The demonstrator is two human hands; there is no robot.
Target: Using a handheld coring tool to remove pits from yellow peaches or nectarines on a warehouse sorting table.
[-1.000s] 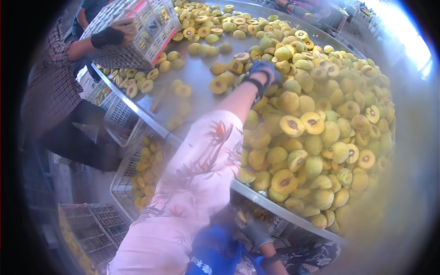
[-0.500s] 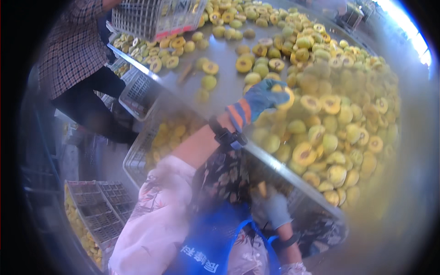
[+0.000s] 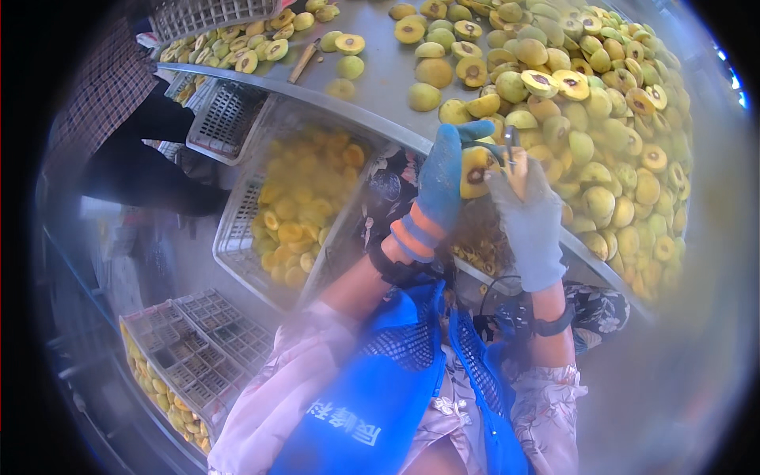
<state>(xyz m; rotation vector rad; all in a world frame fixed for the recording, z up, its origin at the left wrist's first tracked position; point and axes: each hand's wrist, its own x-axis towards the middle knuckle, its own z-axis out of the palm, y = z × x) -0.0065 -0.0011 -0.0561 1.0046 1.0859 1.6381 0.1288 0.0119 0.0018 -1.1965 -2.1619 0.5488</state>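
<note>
"Clasped in your left hand [image 3: 439,178], by the near edge of the table [image 3: 368,79], is a fruit half [image 3: 476,176], its cut face and brown stone showing. Your right hand [image 3: 530,222] is wrapped round a tool [image 3: 518,172], metal end pointing up, just beside the fruit half."

"Can you tell whether the tool touches it?"

"Not from this view; your right fingers are in the way."

"And your crates?"

"You have a large crate [image 3: 240,226] below the table's near edge, left of your left hand, well filled with yellow halves. Beyond it, close under the table's left part, sits a smaller crate [image 3: 229,119]. Farther off from the table, at lower left, a grey crate [image 3: 190,348] shows yellow fruit along its outer side. One more crate [image 3: 210,14] is at the table's left end, cut off by the view. Below your hands, just off the near edge, brownish scraps [image 3: 480,257] show, mostly hidden."

"What about the table itself?"

"Metal. You have a heap [image 3: 598,146] of fruit covering its right part, loose halves across the middle, and a wooden-handled knife [image 3: 302,62] lying toward the left. Past the left end is a co-worker [image 3: 99,91] in a checked shirt, above a grey floor [image 3: 178,265]."
</note>
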